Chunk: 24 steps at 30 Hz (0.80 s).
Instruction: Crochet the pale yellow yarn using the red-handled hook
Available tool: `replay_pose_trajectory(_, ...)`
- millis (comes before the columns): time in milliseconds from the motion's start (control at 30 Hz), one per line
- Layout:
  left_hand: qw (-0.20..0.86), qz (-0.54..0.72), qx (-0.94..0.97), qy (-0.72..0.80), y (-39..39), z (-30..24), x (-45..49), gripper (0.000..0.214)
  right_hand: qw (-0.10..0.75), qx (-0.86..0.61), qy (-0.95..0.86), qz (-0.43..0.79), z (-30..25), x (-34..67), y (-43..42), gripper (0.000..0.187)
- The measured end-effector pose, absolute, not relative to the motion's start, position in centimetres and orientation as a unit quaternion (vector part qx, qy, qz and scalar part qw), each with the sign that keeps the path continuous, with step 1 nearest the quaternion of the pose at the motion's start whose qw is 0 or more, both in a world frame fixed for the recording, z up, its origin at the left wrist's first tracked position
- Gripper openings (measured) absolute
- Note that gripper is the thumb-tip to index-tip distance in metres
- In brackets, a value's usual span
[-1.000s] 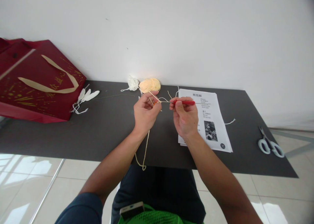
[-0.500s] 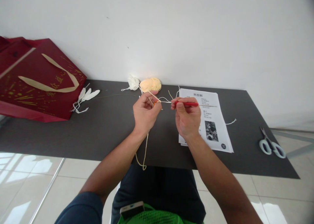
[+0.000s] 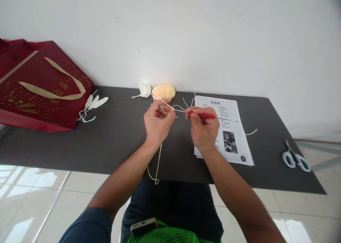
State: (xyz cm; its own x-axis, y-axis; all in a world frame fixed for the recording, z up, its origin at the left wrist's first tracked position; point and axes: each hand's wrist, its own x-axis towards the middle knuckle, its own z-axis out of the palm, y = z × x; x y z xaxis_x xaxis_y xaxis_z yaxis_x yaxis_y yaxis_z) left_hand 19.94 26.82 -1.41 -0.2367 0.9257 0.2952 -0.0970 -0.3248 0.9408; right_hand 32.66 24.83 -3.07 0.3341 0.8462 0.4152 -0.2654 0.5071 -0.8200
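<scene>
Between the thumb and fingers of my left hand is pinched pale yellow yarn, which loops over the fingers and hangs past the table's front edge. A small orange bit shows at that pinch; its kind is hard to make out. My right hand is closed round the red handle of a crochet hook. One thin metal end of the hook points right, over the printed sheets; a thin light line runs from the other end to my left fingers. Behind my hands lie a yellow yarn ball and a white yarn ball.
A dark red gift bag stands at the left of the dark table, with white crocheted pieces beside it. Scissors lie near the right edge. A white wall rises behind the table.
In my right hand the crochet hook has tilted, its right end dropping lower over the sheets. My left hand has stayed almost in place with the yarn.
</scene>
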Motion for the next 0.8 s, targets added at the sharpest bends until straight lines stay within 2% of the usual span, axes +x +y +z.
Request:
replay_pose_trajectory(400, 0.386, 0.662, 0.464, 0.444, 27.1, -2.3, 19.9, 0.028, 0.75, -0.325, -0.472, 0.33, -3.2, 32.1, 24.5, 0.012)
replay_pose_trajectory(800, 0.378, 0.676, 0.443, 0.453, 27.1, -2.5, 19.9, 0.029, 0.716, -0.355, -0.545, 0.253, -4.0, 32.1, 23.7, 0.012)
